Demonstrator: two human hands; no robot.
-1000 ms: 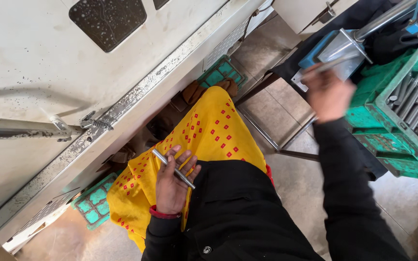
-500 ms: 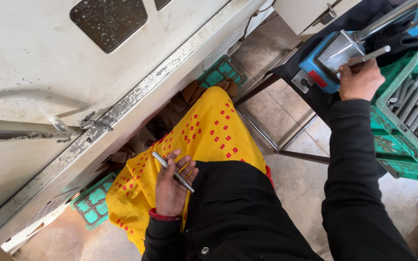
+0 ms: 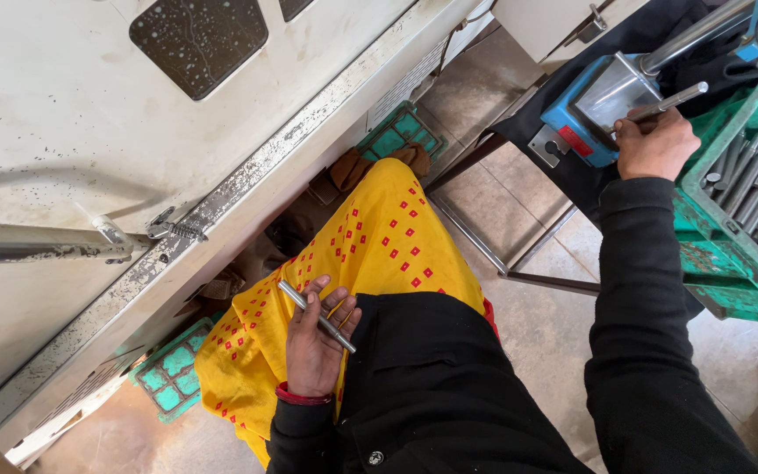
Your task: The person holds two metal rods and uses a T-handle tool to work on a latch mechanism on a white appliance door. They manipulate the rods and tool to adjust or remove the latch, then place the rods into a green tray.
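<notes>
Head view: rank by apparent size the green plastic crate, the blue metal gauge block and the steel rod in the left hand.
1. Green plastic crate, partly cut off by the frame.
2. Blue metal gauge block.
3. Steel rod in the left hand; it is nearer the camera, so its true rank is unsure.

You've got a big off-white machine housing point(image 3: 89, 114) filling the top left, paint speckled w/ spots, a dark square panel point(image 3: 196, 39) set into it. Its lower edge point(image 3: 247, 175) is chipped & rusty-looking. A grey metal bar point(image 3: 28, 244) juts out at left. Floor point(image 3: 537, 325) is brownish-grey tile, dusty. Green grid mats point(image 3: 173, 373) lie on it under the machine, another point(image 3: 396, 136) farther back. A dark metal frame point(image 3: 519, 268) stands on the floor at centre-right. Light is even, soft, no hard shadows.
</notes>
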